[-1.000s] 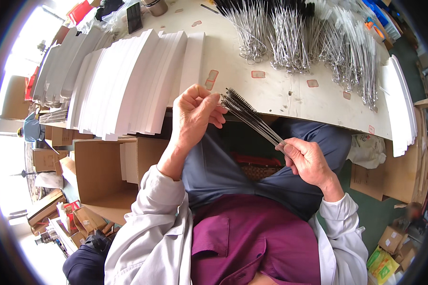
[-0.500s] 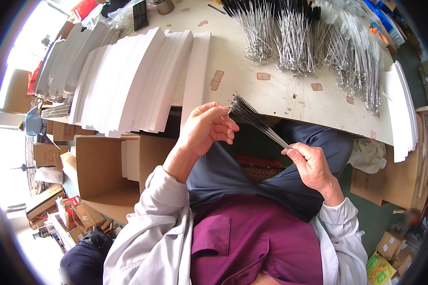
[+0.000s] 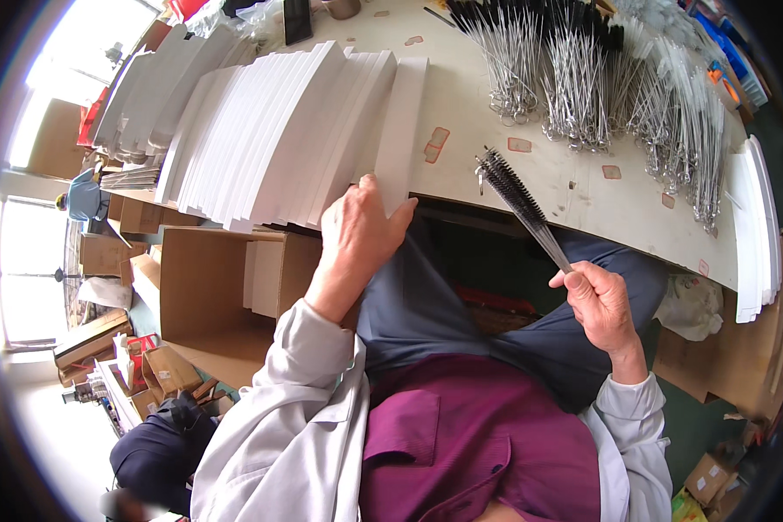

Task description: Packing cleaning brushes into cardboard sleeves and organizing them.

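Holding black brushes, the right hand is near the table.

Rough-bristled brushes; matt cardboard box

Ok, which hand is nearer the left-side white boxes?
Left: the left hand is at the near ends of the white boxes; the right hand is off to their right.

A black rectangular phone lies near a grey metal cup; an open brown cardboard box stands at the left.
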Available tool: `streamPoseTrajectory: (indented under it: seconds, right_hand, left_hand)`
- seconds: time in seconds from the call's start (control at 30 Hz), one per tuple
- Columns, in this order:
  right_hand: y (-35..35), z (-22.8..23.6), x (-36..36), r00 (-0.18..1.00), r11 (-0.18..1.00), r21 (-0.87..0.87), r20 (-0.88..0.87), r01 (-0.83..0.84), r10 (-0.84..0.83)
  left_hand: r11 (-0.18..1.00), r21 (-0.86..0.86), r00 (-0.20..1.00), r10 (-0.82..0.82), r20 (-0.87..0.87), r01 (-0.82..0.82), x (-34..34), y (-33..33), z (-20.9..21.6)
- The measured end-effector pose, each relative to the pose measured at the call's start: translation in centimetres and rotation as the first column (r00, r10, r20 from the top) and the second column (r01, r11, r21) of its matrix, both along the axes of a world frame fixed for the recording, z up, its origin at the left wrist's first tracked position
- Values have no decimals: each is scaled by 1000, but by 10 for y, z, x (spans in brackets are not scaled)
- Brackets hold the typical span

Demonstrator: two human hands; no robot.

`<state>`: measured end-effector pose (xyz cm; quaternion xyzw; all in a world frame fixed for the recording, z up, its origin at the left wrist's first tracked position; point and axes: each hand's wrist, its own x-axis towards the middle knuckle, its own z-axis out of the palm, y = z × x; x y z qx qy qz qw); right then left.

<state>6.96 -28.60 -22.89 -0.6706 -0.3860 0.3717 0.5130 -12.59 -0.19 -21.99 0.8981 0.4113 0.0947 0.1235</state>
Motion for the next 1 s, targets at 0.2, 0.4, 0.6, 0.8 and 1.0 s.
streamPoseTrajectory:
  seconds: [0.2, 0.4, 0.6, 0.8, 1.0]
  right_hand:
    - [-9, 5, 1, 992, 1000, 24, -129, 11, -8]
    - [-12, 6, -8, 964, 1000, -8, -266, -26, 23]
    - [-12, 11, -19, 850, 978, -71, -508, -199, 136]
    - [-18, 11, -32, 663, 945, -65, -728, -320, 174]
    - [-16, -1, -43, 652, 941, -106, -746, -321, 139]
  left_hand:
    - [1000, -6, 1000, 19, -24, -19, 7, 15, -15]
    - [279, -909, 831, 385, 402, 310, -2, 21, 0]
    - [65, -661, 532, 538, 654, 747, 12, 9, -9]
    - [199, -658, 469, 556, 686, 726, 26, 8, -2]
    - [253, -616, 379, 599, 705, 746, 32, -6, 6]
